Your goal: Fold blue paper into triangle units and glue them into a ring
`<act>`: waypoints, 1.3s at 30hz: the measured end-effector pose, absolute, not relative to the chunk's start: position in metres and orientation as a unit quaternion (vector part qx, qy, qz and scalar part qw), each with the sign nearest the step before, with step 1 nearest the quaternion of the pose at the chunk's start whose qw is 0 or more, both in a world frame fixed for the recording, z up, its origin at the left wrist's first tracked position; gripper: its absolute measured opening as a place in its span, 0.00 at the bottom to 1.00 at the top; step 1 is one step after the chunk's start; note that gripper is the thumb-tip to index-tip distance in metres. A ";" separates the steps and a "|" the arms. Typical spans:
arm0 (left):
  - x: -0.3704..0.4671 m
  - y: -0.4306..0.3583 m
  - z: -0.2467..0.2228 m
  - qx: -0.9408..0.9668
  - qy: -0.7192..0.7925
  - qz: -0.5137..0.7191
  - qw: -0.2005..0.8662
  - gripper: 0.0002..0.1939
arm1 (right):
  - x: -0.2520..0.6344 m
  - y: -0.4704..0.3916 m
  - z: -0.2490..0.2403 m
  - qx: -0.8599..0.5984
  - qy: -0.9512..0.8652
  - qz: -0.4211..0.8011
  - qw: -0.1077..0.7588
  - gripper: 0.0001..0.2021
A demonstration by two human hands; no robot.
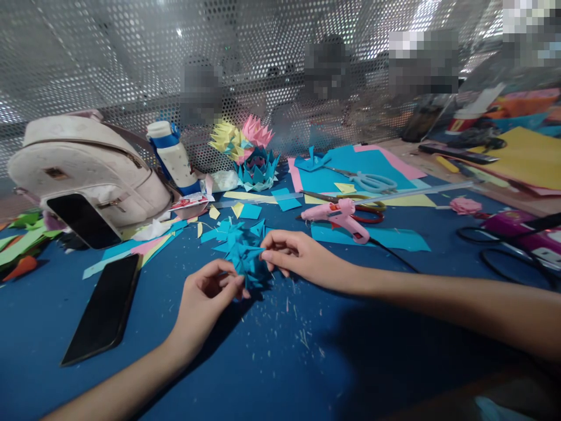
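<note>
A spiky blue paper piece [246,252] is held low over the blue table [280,356], near the middle of the view. On its lower left side, my left hand [210,292] pinches a paper point between thumb and fingers. My right hand [293,254] grips another point at its right side. A pink glue gun [337,215] lies beyond my right hand. Small blue and yellow paper pieces are scattered behind the spiky piece, and pale shreds dot the table in front of it.
Two phones, a white backpack [87,164] and a bottle [173,155] are at the left. Paper flowers [256,152] stand at the back. Scissors [372,181] lie on coloured sheets; black cables [495,257] are at the right. Blurred people show behind a perforated panel.
</note>
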State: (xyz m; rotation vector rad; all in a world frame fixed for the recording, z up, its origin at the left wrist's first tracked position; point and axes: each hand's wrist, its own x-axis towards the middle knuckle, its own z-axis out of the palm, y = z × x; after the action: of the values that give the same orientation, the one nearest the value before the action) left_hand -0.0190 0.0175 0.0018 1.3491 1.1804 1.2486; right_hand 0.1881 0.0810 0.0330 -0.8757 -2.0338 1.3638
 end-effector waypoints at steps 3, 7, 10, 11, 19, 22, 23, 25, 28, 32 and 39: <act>-0.021 0.017 -0.001 0.542 0.478 0.527 0.447 0.08 | 0.195 0.086 0.029 -0.315 -0.862 0.297 0.262 0.10; -0.025 0.019 -0.004 0.537 0.480 0.545 0.429 0.09 | 0.202 0.093 0.023 -0.310 -0.930 0.043 0.190 0.10; -0.027 0.021 -0.006 0.532 0.486 0.554 0.417 0.09 | 0.202 0.097 0.018 -0.331 -0.929 0.059 0.156 0.07; -0.027 0.022 -0.006 0.530 0.488 0.555 0.415 0.09 | 0.201 0.098 0.017 -0.333 -0.928 0.072 0.153 0.06; -0.029 0.022 -0.006 0.531 0.494 0.550 0.414 0.09 | 0.196 0.103 0.008 -0.332 -0.915 0.167 0.157 0.04; -0.028 0.021 -0.006 0.531 0.494 0.550 0.414 0.09 | 0.194 0.103 0.004 -0.336 -0.910 0.182 0.162 0.02; -0.028 0.021 -0.006 0.531 0.494 0.550 0.414 0.09 | 0.194 0.103 0.004 -0.339 -0.907 0.187 0.165 0.03; -0.028 0.022 -0.006 0.531 0.494 0.550 0.414 0.09 | 0.193 0.104 0.003 -0.344 -0.904 0.193 0.168 0.05; -0.028 0.022 -0.006 0.530 0.494 0.550 0.415 0.09 | 0.191 0.104 0.003 -0.342 -0.904 0.197 0.165 0.02; -0.028 0.022 -0.006 0.530 0.492 0.550 0.419 0.09 | 0.190 0.104 0.005 -0.338 -0.905 0.202 0.160 0.01; -0.028 0.023 -0.006 0.527 0.489 0.551 0.423 0.09 | 0.189 0.107 0.005 -0.351 -0.896 0.223 0.158 0.05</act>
State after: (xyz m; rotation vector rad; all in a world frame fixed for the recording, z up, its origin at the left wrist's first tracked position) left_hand -0.0280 0.0231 -0.0065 1.3188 1.2236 1.3797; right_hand 0.1894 0.1073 0.0054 -1.0027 -2.5609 0.6389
